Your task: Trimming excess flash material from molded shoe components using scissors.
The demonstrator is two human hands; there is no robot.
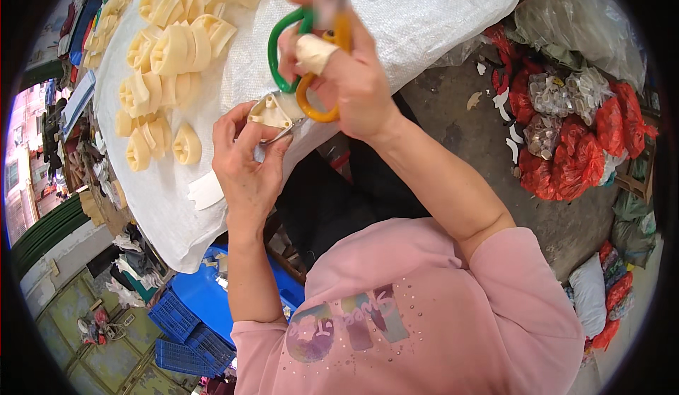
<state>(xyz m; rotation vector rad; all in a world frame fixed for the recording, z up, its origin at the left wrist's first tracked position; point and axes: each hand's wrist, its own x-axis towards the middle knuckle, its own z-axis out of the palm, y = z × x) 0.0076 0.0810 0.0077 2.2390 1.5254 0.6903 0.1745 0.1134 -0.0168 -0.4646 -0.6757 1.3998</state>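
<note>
My left hand (247, 158) pinches a small cream plastic part (271, 112) just above the edge of a white woven sack (396, 20). My right hand (339, 70) grips scissors (308, 77) with one green and one orange handle loop; their blades point down at the cream part and touch it. A bandage is wrapped around one finger of the right hand. Several cream plastic parts (170, 48) of the same kind lie on the sack to the left of both hands.
Blue plastic crates (187, 324) stand on the floor below the sack. Red mesh bags (566, 161) of small pale pieces and clear plastic bags are piled at the right. White offcuts (506, 123) lie scattered on the grey floor.
</note>
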